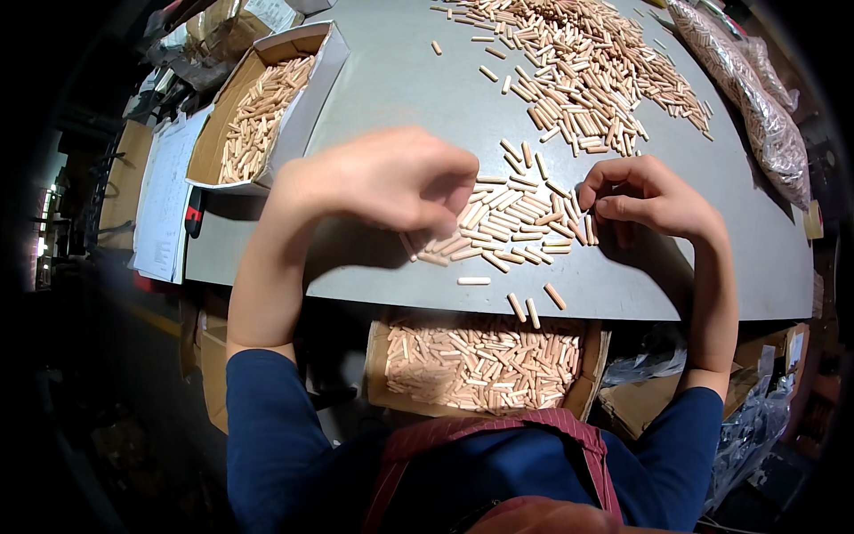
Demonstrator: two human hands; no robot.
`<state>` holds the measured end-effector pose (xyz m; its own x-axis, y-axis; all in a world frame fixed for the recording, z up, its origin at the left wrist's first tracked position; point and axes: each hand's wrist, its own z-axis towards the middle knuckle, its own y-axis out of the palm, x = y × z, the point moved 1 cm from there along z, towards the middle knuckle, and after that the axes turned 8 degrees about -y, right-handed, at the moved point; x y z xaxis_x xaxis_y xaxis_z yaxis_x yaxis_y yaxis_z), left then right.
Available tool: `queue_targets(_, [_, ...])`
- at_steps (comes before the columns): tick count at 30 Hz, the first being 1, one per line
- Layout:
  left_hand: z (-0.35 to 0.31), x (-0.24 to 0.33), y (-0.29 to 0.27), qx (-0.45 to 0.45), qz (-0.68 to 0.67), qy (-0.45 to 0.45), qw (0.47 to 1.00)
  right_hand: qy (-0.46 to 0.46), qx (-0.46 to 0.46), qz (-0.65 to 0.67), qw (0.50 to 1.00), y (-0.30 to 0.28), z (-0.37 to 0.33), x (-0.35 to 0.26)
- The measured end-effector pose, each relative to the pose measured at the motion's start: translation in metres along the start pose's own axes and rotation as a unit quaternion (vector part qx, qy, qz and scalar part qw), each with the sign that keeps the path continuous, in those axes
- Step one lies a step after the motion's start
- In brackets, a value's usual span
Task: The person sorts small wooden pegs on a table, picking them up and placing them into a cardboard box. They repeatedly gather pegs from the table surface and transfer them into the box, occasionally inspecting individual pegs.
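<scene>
Short wooden dowels [507,214] lie in a loose, one-layer patch on the grey table between my hands. At the patch's left edge my left hand [391,182] hovers, slightly smeared by motion, fingers curled in toward the thumb. What its fingertips hold, if anything, is hidden. My right hand [645,196] is at the patch's right edge, thumb and forefinger pinched beside a few dowels; I cannot make out what is between them. Nearer me, a few stray dowels [532,311] lie by the table's front edge.
A big dowel heap [587,71] covers the far table. At left stands a white cardboard box [307,116] of dowels beside paper sheets [169,196]. Below the table edge, an open carton [378,365] is full of dowels. A clear plastic bag [756,98] of dowels lies far right.
</scene>
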<state>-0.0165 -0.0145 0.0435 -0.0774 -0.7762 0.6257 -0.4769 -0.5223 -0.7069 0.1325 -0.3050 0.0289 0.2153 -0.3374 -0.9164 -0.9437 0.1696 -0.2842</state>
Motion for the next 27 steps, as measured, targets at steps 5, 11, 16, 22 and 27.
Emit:
queue_targets(5, [0.0,-0.001,0.007,0.056,0.054,0.027,0.997,-0.007,0.017,0.01,1.0,0.002,0.004,0.002])
queue_targets(11, [-0.003,0.002,0.005,0.105,0.116,0.042,0.987,-0.028,0.012,-0.004,1.0,0.002,0.007,0.005])
queue_targets(16, [-0.001,0.001,0.003,0.106,0.104,0.045,0.988,-0.019,0.016,-0.027,0.999,-0.001,0.007,0.008])
queue_targets(22, [-0.001,0.003,-0.008,0.035,-0.041,0.035,0.998,0.014,0.025,0.002,1.0,0.002,0.004,-0.001])
queue_targets(27, [-0.015,-0.026,-0.043,0.418,0.058,0.076,0.904,-0.013,0.023,0.01,1.0,0.001,0.005,0.006])
